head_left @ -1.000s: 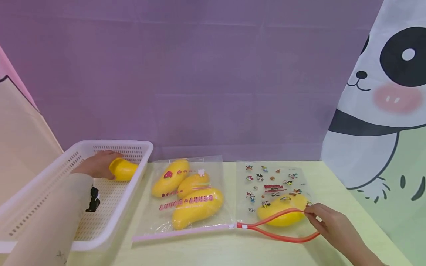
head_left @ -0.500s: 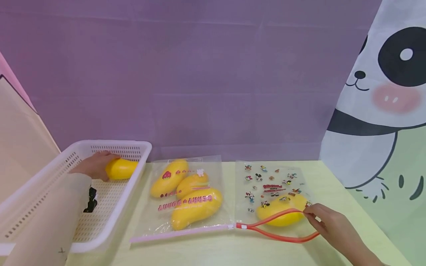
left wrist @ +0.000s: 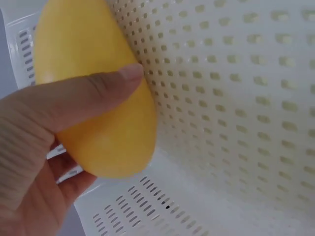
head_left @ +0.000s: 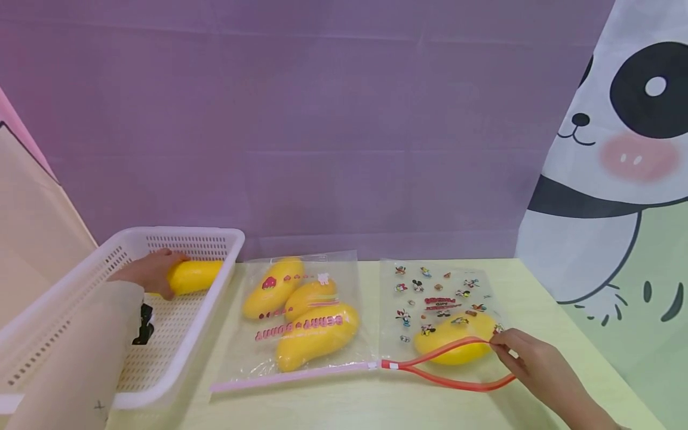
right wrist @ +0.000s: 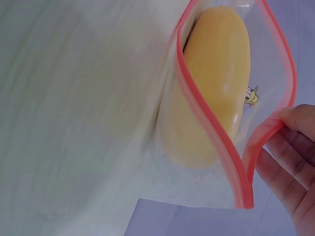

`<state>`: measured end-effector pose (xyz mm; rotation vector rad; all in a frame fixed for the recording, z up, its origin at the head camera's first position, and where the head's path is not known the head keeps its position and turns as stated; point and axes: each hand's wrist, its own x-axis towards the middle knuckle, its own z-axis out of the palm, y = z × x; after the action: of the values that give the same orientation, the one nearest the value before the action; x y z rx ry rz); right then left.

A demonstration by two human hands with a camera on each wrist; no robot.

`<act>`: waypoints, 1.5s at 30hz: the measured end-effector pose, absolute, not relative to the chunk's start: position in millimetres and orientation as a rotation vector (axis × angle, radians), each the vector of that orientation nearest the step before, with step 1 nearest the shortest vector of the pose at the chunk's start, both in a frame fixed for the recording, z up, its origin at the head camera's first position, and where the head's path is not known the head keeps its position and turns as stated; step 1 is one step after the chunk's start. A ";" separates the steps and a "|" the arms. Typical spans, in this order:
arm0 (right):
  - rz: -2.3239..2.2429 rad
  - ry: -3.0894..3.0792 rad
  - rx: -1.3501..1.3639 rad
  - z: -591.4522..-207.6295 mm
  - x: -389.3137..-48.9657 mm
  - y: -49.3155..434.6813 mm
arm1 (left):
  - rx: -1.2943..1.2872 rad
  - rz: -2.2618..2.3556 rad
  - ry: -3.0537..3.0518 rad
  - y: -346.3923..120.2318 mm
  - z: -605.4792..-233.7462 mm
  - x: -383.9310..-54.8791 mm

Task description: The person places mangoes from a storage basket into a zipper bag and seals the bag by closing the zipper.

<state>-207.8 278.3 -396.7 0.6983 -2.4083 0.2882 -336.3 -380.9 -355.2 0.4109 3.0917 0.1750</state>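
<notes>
My left hand (head_left: 150,273) grips a yellow mango (head_left: 196,276) inside the white perforated basket (head_left: 236,239). In the left wrist view, the thumb lies across the mango (left wrist: 106,142) and fingertips show beneath it. At the right, my right hand (head_left: 543,365) pinches the red zip edge (head_left: 466,342) of a clear cartoon-printed zip bag (head_left: 441,303). That bag's mouth gapes, and one mango (head_left: 454,343) lies inside. The right wrist view shows the thumb and fingers of the right hand (right wrist: 294,152) holding one side of the red edge.
Left of the red-edged bag lies a clear zip bag with a pink edge (head_left: 290,377), holding 3 mangoes (head_left: 317,334). A small black object (head_left: 144,325) is in the basket. The pale table (head_left: 322,409) meets a purple backdrop (head_left: 333,149) behind.
My left hand has shifted slightly left and down in the basket with the mango, which has turned a little. The right hand keeps its pinch on the red edge, nearly still.
</notes>
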 end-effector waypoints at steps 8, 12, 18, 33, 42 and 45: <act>0.297 -2.418 0.686 -397.2 -208.4 278.7 | 0.461 0.173 3.056 -382.9 -356.1 -335.8; 0.300 -2.384 0.713 -397.5 -209.5 279.8 | 0.429 0.186 3.043 -382.8 -353.1 -336.0; 0.285 -2.367 0.726 -398.0 -210.0 280.7 | 0.391 0.239 3.018 -380.1 -335.8 -327.8; 0.297 -2.356 0.721 -397.8 -207.3 280.0 | 0.313 0.180 3.178 -376.2 -296.3 -306.9; 0.289 -2.358 0.713 -397.9 -206.4 279.0 | 0.286 0.237 3.274 -358.5 -274.4 -289.9; 0.288 -2.345 0.727 -398.6 -207.2 280.0 | 0.294 0.258 3.310 -347.6 -267.9 -284.4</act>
<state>-207.2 280.0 -398.6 0.7267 -2.3455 0.2876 -284.4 -347.6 -267.9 0.2937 3.3100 0.2577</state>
